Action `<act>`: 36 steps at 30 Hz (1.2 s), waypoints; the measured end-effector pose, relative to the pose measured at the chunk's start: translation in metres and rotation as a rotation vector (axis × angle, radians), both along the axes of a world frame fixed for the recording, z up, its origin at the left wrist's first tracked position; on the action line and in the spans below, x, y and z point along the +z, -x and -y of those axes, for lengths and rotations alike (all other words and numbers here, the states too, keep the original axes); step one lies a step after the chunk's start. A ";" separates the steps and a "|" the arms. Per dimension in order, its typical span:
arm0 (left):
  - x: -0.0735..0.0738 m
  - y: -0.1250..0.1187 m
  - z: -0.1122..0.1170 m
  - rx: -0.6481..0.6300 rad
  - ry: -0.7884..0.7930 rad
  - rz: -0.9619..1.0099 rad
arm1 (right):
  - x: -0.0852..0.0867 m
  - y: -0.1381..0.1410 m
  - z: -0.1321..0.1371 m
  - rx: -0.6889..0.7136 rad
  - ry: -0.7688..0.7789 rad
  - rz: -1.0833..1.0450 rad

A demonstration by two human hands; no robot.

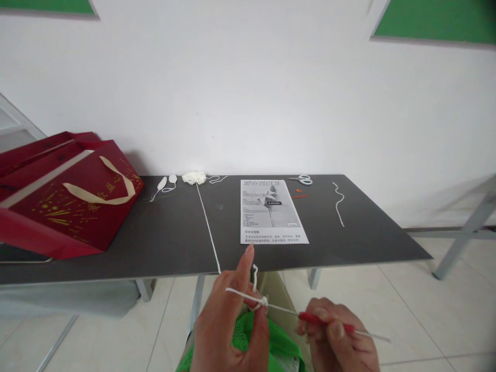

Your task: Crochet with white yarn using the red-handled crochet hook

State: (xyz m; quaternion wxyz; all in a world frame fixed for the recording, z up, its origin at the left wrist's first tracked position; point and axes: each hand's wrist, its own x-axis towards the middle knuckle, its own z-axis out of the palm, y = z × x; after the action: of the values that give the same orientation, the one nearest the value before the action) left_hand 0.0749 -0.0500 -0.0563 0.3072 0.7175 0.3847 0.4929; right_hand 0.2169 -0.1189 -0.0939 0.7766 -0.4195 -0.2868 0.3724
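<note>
My left hand (pixel 220 320) pinches a small knot of white yarn (pixel 264 301) between thumb and a finger, its index finger raised. A short yarn tail sticks out to the left of the knot. My right hand (pixel 344 336) grips a crochet hook (pixel 312 318) by its red handle. The hook's thin metal shaft reaches left to the knot; whether its tip is inside a loop is too small to tell. From the yarn ball (pixel 194 177) at the table's back, a strand (pixel 209 230) runs down to my left hand.
On the dark table (pixel 186 248), a printed sheet (pixel 271 235) lies in the middle. Scissors (pixel 305 180), an orange marker clip (pixel 298 190) and a loose yarn piece (pixel 339 201) are to its right. White crocheted pieces (pixel 161 183) and a red gift bag (pixel 77 201) are left.
</note>
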 end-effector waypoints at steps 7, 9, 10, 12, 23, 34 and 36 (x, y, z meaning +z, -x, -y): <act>0.003 -0.002 0.001 -0.010 0.031 0.023 | -0.013 -0.003 -0.001 0.126 0.101 -0.286; 0.003 -0.002 0.000 -0.011 0.046 0.033 | -0.016 -0.004 -0.002 0.156 0.115 -0.338; 0.003 -0.002 0.000 -0.011 0.053 0.044 | -0.018 -0.005 -0.003 0.173 0.119 -0.369; 0.003 -0.002 0.001 -0.009 0.055 0.075 | -0.019 -0.006 -0.006 0.224 0.106 -0.416; 0.006 -0.004 0.006 -0.010 0.001 0.105 | -0.022 -0.004 -0.020 0.401 0.012 -0.594; 0.006 -0.003 0.006 0.008 -0.047 0.001 | -0.034 0.002 -0.020 0.429 0.088 -0.796; 0.005 -0.004 0.005 -0.019 -0.017 0.010 | -0.031 0.002 -0.019 0.395 0.114 -0.788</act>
State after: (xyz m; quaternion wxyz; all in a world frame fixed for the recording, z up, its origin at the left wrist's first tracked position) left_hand 0.0784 -0.0551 -0.0517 0.3076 0.7211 0.3721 0.4969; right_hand 0.2147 -0.0998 -0.1248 0.7161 -0.2250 -0.0222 0.6604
